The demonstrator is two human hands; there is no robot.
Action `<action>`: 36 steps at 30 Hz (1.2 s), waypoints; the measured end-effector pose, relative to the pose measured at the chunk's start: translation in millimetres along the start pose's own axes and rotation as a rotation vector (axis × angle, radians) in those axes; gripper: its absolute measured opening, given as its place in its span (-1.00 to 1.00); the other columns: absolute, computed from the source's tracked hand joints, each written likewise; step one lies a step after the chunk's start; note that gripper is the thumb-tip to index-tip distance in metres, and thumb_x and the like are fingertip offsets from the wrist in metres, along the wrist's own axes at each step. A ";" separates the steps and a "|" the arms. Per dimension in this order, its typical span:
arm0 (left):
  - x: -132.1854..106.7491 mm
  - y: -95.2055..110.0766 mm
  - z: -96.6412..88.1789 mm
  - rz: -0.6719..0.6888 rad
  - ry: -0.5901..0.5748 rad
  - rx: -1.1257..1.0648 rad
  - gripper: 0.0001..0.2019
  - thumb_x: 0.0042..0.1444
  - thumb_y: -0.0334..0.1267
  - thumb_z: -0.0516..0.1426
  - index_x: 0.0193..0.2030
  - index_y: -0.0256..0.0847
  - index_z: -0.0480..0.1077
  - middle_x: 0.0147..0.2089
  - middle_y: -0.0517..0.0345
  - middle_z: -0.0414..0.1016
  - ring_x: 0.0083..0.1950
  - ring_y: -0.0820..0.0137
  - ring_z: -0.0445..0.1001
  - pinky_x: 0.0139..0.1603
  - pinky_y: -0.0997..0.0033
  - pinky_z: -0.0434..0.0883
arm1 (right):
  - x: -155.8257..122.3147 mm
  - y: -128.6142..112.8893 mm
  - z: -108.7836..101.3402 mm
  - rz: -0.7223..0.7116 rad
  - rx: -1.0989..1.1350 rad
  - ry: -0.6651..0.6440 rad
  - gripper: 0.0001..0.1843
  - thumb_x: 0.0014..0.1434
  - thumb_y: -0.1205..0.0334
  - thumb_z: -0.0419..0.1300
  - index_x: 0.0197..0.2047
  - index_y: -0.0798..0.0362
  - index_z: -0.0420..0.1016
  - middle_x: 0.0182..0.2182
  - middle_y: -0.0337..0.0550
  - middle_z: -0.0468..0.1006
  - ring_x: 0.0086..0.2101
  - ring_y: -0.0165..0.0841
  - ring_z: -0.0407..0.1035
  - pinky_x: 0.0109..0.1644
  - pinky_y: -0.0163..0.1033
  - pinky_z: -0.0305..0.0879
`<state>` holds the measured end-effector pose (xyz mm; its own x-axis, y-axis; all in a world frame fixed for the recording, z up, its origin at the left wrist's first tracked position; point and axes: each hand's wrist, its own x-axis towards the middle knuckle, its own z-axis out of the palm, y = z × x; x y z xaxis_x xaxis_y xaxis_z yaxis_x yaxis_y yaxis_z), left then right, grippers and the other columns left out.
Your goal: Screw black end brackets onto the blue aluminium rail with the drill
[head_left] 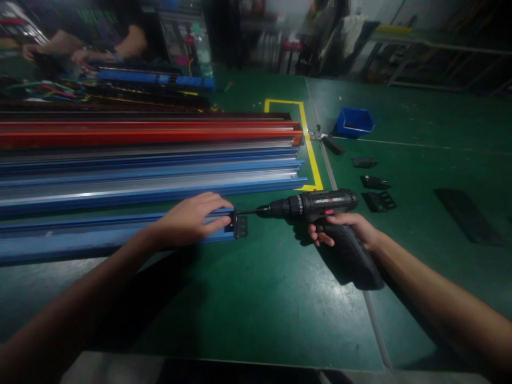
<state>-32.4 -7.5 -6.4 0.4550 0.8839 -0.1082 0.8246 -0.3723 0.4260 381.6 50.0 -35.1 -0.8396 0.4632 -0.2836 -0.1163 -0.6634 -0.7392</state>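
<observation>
- Plainly, a blue bin (356, 133) stands open on the green table (248, 309); something dark lies inside, too shadowed for me to name.
- Beyond the orange rail (160, 137) is a clear bottle (203, 55), too blurred to show its contents.
- The left hand (192, 216) is clamped over the nearest blue rail (100, 244), its thumb partly covering the black end piece (242, 226).
- The right hand (354, 225) is wrapped around the handle of the drill (330, 202), whose bit reaches that end piece; I can't see whether it meets a screw.
- That rail's left end is cut off from view.
- Across the table, a co-worker's hand (80, 56) blurs near tangled wires (48, 89).
</observation>
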 end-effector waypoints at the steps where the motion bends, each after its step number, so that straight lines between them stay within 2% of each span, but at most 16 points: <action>1: 0.0 -0.1 -0.1 0.000 0.000 0.001 -0.53 0.42 0.12 0.00 0.20 -0.11 0.47 0.16 -0.01 0.53 0.17 0.16 0.47 0.24 0.11 0.37 | 0.4 -0.4 0.1 0.002 0.002 0.010 -0.59 0.30 0.14 0.29 -0.03 0.40 0.62 -0.20 0.15 0.68 -0.41 -0.41 0.50 -0.03 -0.20 0.53; 10: 1.5 0.6 -0.1 -0.030 -0.022 0.011 -0.54 0.43 0.09 -0.02 0.20 -0.12 0.48 0.15 0.01 0.54 0.17 0.17 0.47 0.24 0.14 0.37 | 0.9 -2.2 3.8 0.014 0.055 0.060 -0.58 0.30 0.09 0.28 -0.06 0.36 0.62 -0.23 0.11 0.67 -0.44 -0.40 0.46 -0.09 -0.20 0.52; 16: 0.5 -3.9 2.6 -0.020 -0.026 0.024 -0.53 0.44 0.11 -0.02 0.22 -0.11 0.47 0.18 0.01 0.54 0.22 0.16 0.45 0.30 0.10 0.35 | 1.0 -1.9 0.1 0.026 0.021 0.030 -0.59 0.31 0.09 0.28 -0.05 0.34 0.60 -0.25 0.08 0.66 -0.43 -0.41 0.46 -0.06 -0.19 0.51; 24: 1.7 -0.2 1.3 -0.022 -0.015 0.001 -0.52 0.42 0.10 -0.01 0.19 -0.15 0.50 0.13 -0.01 0.55 0.16 0.14 0.47 0.24 0.10 0.38 | 0.6 -1.7 0.6 0.023 0.030 0.027 -0.59 0.31 0.09 0.28 -0.04 0.35 0.62 -0.23 0.09 0.67 -0.42 -0.40 0.47 -0.06 -0.19 0.52; 36: 0.8 -0.4 1.5 -0.028 -0.022 0.003 -0.52 0.44 0.11 -0.03 0.21 -0.14 0.48 0.15 0.00 0.53 0.18 0.15 0.45 0.25 0.11 0.35 | 1.0 -2.0 2.4 0.012 0.023 0.032 -0.58 0.32 0.09 0.28 -0.06 0.37 0.63 -0.25 0.09 0.67 -0.42 -0.41 0.47 -0.07 -0.21 0.52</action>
<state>-31.8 -7.0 -8.0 0.4391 0.8875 -0.1402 0.8382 -0.3484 0.4195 379.8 50.4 -32.4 -0.8239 0.4732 -0.3119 -0.1188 -0.6823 -0.7214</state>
